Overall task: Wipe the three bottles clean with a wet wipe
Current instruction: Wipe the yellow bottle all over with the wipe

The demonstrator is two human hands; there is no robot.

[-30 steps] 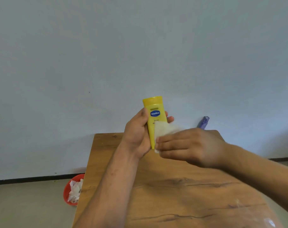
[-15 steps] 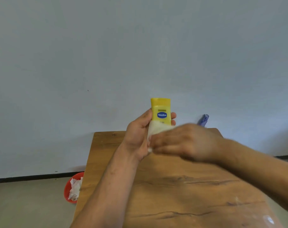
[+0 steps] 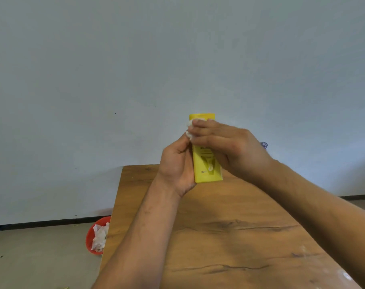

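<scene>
Yellow bottle (image 3: 206,170) in left hand (image 3: 175,163), right hand (image 3: 229,144) clutching wipe (image 3: 189,130), print illegible

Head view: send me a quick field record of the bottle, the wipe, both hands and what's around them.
bottle in work: yellow bottle, upright, held above the wooden table
left hand: grips the bottle's lower body
right hand: presses the wet wipe against the bottle's top
other bottle: purple bottle tip, mostly hidden behind right hand
floor: red bin holding white wipes, left of table
</scene>
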